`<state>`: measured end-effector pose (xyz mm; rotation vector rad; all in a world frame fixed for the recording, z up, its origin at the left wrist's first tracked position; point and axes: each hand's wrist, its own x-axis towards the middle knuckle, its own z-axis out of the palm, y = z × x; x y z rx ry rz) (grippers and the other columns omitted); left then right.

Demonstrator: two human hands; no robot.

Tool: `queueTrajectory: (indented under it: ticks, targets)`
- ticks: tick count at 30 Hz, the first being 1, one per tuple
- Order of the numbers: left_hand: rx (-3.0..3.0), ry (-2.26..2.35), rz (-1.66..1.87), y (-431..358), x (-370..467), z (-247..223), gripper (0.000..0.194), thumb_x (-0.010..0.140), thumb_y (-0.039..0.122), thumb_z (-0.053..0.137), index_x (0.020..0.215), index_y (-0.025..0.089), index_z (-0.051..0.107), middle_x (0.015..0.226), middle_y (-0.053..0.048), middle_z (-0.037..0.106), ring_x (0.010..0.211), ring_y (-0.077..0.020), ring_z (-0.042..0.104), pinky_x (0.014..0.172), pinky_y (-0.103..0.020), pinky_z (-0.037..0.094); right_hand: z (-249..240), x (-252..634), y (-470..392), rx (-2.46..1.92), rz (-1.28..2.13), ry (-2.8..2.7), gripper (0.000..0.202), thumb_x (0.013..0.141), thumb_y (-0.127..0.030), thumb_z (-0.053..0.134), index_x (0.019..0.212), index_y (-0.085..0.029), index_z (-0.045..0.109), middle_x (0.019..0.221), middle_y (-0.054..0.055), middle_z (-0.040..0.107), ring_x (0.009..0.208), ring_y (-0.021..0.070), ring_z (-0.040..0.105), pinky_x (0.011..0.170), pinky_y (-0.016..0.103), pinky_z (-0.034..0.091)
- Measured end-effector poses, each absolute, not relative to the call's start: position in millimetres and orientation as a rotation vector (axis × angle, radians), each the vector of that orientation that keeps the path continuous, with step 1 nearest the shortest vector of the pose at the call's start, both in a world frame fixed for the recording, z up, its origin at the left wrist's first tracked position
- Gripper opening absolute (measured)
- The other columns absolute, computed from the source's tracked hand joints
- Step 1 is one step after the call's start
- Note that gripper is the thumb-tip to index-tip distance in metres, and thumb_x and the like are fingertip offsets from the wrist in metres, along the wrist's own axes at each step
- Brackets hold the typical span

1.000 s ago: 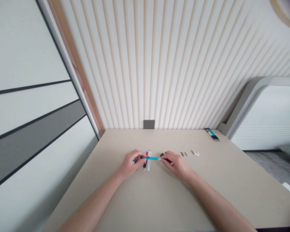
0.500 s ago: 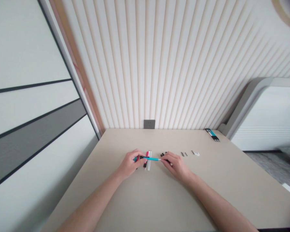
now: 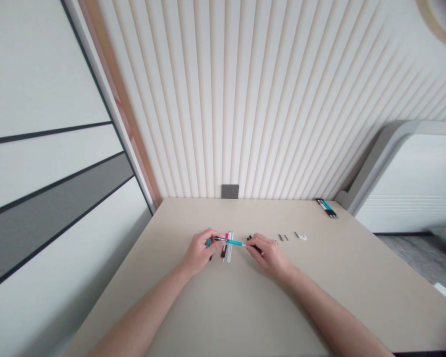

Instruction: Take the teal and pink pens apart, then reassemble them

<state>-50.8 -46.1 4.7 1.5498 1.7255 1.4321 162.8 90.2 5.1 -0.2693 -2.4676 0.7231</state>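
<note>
My left hand (image 3: 200,249) is closed on a pen barrel (image 3: 233,242), turquoise with a black clip end, held nearly level above the desk. A thin pale refill tip (image 3: 244,245) sticks out of its right end and reaches my right fingertips. My right hand (image 3: 268,251) is pinched round a small black pen part (image 3: 257,248), mostly covered by the fingers. Beneath the barrel lie several white refills (image 3: 229,254) and a pink and black pen part (image 3: 223,252). More turquoise and black parts lie partly hidden by my left hand.
Beside my right hand lie small black parts (image 3: 249,238), dark springs or small pieces (image 3: 281,237) and white bits (image 3: 302,237). Several turquoise and black pens (image 3: 327,208) rest at the desk's back right. A wall socket (image 3: 230,191) sits above the desk's (image 3: 223,307) back edge.
The barrel has turned slightly in my left hand, its right end a little lower and its clip end shifted. Both hands stay almost in place.
</note>
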Motion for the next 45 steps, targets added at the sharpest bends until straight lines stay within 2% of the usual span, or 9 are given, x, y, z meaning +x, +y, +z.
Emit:
queueTrajectory:
  ticks: [7,11,24,28,32,35,40,43,45]
  targets:
    - [1.457,1.615,1.367,-46,-49,3,0.028,0.083,0.04,0.067,0.091,0.013,0.07,0.07,-0.002,0.065,0.057,-0.0104,0.051,0.054,-0.022,0.041,0,162,90,-0.25,0.853,-2.374,0.019,0.097,-0.028,0.046,0.091,-0.019,0.062,0.079,0.004,0.058,0.07,0.0154,0.054,0.063,0.026,0.041]
    - [1.438,1.582,1.378,-47,-47,3,0.026,0.084,0.037,0.067,0.091,0.013,0.07,0.073,-0.003,0.068,0.061,-0.0113,0.055,0.057,-0.022,0.042,-4,161,90,-0.284,0.846,-2.388,0.019,0.097,-0.028,0.047,0.091,-0.02,0.063,0.079,0.004,0.058,0.07,0.0149,0.054,0.063,0.026,0.041]
    - [1.571,1.772,1.305,-45,-50,2,0.026,0.086,0.038,0.063,0.097,0.016,0.072,0.071,-0.002,0.065,0.06,-0.0115,0.052,0.057,-0.022,0.042,-2,161,93,-0.303,0.846,-2.374,0.023,0.097,-0.032,0.047,0.097,-0.021,0.067,0.084,0.006,0.062,0.074,0.0158,0.058,0.068,0.027,0.045]
    - [1.705,1.846,1.301,-44,-49,3,0.022,0.084,0.035,0.065,0.094,0.019,0.074,0.071,-0.001,0.063,0.063,-0.0119,0.053,0.06,-0.022,0.042,-9,158,94,-0.379,0.9,-2.329,0.02,0.093,-0.036,0.054,0.102,-0.022,0.065,0.086,0.005,0.064,0.073,0.0162,0.058,0.067,0.028,0.046]
    - [1.739,1.816,1.279,-43,-47,4,0.019,0.083,0.033,0.066,0.093,0.019,0.073,0.077,-0.002,0.067,0.066,-0.0126,0.056,0.064,-0.023,0.043,-18,155,95,-0.499,1.044,-2.244,0.03,0.086,-0.038,0.063,0.112,-0.024,0.057,0.081,0.0,0.066,0.071,0.0155,0.06,0.066,0.027,0.046]
    - [1.788,1.777,1.259,-44,-45,2,0.017,0.083,0.031,0.067,0.092,0.018,0.073,0.078,-0.003,0.068,0.069,-0.0132,0.057,0.068,-0.024,0.044,-21,155,97,-0.523,1.098,-2.233,0.028,0.084,-0.04,0.065,0.105,-0.024,0.058,0.08,-0.001,0.068,0.071,0.0155,0.061,0.065,0.027,0.046]
    - [1.831,1.776,1.247,-44,-44,2,0.012,0.082,0.027,0.067,0.09,0.019,0.072,0.079,-0.002,0.068,0.071,-0.0135,0.058,0.069,-0.024,0.044,-20,156,98,-0.543,1.054,-2.286,0.022,0.084,-0.042,0.064,0.084,-0.02,0.064,0.072,0.0,0.067,0.06,0.013,0.056,0.057,0.024,0.042]
    - [1.811,1.832,1.274,-44,-44,6,0.013,0.083,0.029,0.067,0.091,0.019,0.072,0.078,-0.002,0.067,0.07,-0.0138,0.058,0.069,-0.024,0.044,-16,157,96,-0.518,1.036,-2.313,0.023,0.087,-0.042,0.061,0.087,-0.02,0.066,0.072,0.001,0.068,0.059,0.0129,0.055,0.056,0.024,0.042]
    - [1.78,1.874,1.288,-45,-45,8,0.015,0.083,0.031,0.066,0.09,0.02,0.072,0.078,-0.002,0.068,0.07,-0.0143,0.059,0.067,-0.023,0.044,-10,158,93,-0.475,1.026,-2.337,0.023,0.09,-0.04,0.056,0.097,-0.02,0.067,0.079,0.003,0.07,0.063,0.0137,0.058,0.059,0.025,0.044]
